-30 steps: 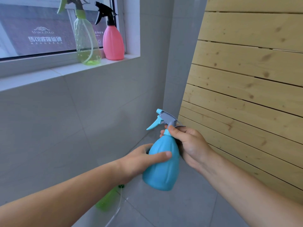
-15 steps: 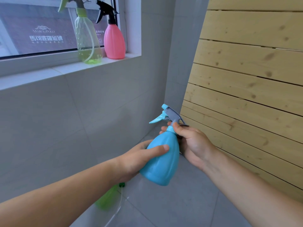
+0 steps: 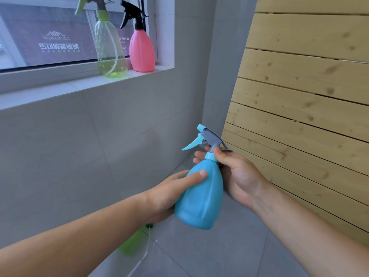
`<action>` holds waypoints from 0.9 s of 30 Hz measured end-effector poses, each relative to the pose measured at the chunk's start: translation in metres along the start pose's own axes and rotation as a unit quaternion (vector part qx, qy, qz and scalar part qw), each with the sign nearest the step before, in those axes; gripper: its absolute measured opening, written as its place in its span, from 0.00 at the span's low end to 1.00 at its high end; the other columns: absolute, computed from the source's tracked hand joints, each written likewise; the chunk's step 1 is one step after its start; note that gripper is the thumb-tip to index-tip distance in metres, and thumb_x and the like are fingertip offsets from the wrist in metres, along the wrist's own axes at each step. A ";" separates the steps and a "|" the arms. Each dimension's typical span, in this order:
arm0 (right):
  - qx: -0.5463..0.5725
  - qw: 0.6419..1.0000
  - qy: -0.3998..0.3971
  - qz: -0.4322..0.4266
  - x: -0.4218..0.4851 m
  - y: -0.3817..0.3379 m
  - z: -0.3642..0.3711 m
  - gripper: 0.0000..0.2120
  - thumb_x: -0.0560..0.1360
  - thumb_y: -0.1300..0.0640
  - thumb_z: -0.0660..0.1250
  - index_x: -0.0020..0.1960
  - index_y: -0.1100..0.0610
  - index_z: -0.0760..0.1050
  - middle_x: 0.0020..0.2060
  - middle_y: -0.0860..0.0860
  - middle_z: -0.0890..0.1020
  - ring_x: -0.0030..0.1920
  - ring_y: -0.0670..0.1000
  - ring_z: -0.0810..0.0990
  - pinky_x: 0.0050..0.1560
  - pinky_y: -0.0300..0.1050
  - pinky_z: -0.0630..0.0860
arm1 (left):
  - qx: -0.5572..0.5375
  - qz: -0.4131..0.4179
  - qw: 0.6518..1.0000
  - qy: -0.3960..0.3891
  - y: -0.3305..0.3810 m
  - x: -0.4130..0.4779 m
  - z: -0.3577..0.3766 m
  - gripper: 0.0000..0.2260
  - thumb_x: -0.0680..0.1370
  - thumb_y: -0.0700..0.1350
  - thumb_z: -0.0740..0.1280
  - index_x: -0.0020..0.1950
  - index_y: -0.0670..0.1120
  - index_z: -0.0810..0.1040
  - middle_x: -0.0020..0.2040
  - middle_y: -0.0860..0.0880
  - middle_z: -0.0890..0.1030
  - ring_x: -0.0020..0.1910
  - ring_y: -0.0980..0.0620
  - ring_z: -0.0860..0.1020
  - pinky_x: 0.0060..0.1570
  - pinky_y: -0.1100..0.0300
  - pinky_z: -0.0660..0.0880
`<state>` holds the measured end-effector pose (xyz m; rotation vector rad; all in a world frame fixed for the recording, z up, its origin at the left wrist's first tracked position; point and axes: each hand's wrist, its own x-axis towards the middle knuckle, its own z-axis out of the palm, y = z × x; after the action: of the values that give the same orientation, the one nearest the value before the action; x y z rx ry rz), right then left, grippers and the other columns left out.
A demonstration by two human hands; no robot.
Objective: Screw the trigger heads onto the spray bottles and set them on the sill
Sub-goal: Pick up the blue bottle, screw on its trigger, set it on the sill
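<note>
Head view: I look down at both my hands, which meet around one blue spray bottle [image 3: 199, 196] held in the air between them.
Left hand: my left hand [image 3: 171, 194] grasps the bottle's belly from the left side. The thumb lies across the front and the fingers are hidden behind it.
Right hand: my right hand [image 3: 239, 174] pinches the neck. The thumb is on the pale collar [image 3: 210, 156], and two fingertips show on the far side.
Trigger head: the grey and blue trigger head [image 3: 209, 138] sits on top of the neck, just above my right thumb. Its lever and nozzle point left. I cannot tell whether it is threaded fully tight.
Bottle tilt: the base is nearer me and the top leans away towards my right hand.
Sill: the white sill [image 3: 60, 90] is up and to the left, well apart from my hands.
On the sill: a clear green bottle [image 3: 109, 48] and a pink bottle [image 3: 141, 50] stand upright just beside each other, each with a sprayer on. The pink one is on the right, by the window corner.
Below my left forearm: a green bottle [image 3: 133, 242] lies on the grey floor [image 3: 219, 256], partly hidden by my arm. A thin tube [image 3: 143, 256] runs beside it.
Right of my hands: a pale wooden panel [image 3: 299, 96] of slats stands close behind my right hand.
Beyond my left hand: a grey tiled wall [image 3: 79, 146] runs under the sill.
</note>
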<state>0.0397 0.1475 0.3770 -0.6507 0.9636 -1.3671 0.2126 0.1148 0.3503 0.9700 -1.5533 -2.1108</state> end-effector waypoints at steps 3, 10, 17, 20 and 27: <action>0.011 1.000 0.006 -0.013 -0.001 0.001 0.002 0.10 0.79 0.57 0.63 0.56 0.61 0.76 0.51 0.59 0.86 0.56 0.57 0.84 0.58 0.56 0.79 | 0.012 0.018 0.999 0.028 -0.002 0.001 0.002 0.25 0.71 0.61 0.71 0.62 0.48 0.82 0.54 0.46 0.88 0.51 0.47 0.86 0.52 0.51 0.80; 0.002 0.999 0.033 -0.040 -0.001 0.006 0.007 0.09 0.79 0.57 0.63 0.54 0.60 0.79 0.47 0.57 0.86 0.48 0.53 0.85 0.50 0.51 0.81 | 0.044 0.043 0.994 0.092 -0.003 0.001 0.005 0.33 0.64 0.64 0.74 0.63 0.47 0.80 0.58 0.41 0.86 0.57 0.38 0.84 0.58 0.43 0.80; -0.013 0.998 0.046 -0.035 0.002 0.005 0.006 0.09 0.79 0.56 0.64 0.51 0.59 0.80 0.51 0.57 0.86 0.51 0.54 0.85 0.53 0.53 0.80 | 0.064 0.012 0.994 0.084 0.005 0.003 0.004 0.29 0.70 0.63 0.72 0.64 0.47 0.79 0.59 0.42 0.85 0.59 0.40 0.84 0.63 0.41 0.78; -0.091 0.992 0.051 -0.068 0.005 0.003 0.007 0.10 0.78 0.52 0.65 0.54 0.56 0.80 0.52 0.53 0.86 0.50 0.54 0.85 0.53 0.52 0.80 | 0.061 0.022 0.995 0.080 0.016 0.003 0.000 0.30 0.70 0.65 0.72 0.65 0.48 0.79 0.60 0.43 0.85 0.60 0.42 0.84 0.65 0.42 0.78; -0.309 0.941 -0.042 -0.129 0.010 0.009 0.033 0.24 0.74 0.51 0.69 0.68 0.41 0.71 0.52 0.47 0.86 0.56 0.46 0.84 0.58 0.49 0.79 | 0.032 0.093 0.976 0.195 0.051 -0.009 -0.037 0.27 0.71 0.63 0.71 0.64 0.48 0.75 0.59 0.46 0.85 0.57 0.46 0.85 0.58 0.48 0.82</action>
<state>0.0718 0.1346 0.3833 -1.3375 1.2815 -1.2396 0.2383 0.0772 0.3944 1.1318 -1.4526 -1.6332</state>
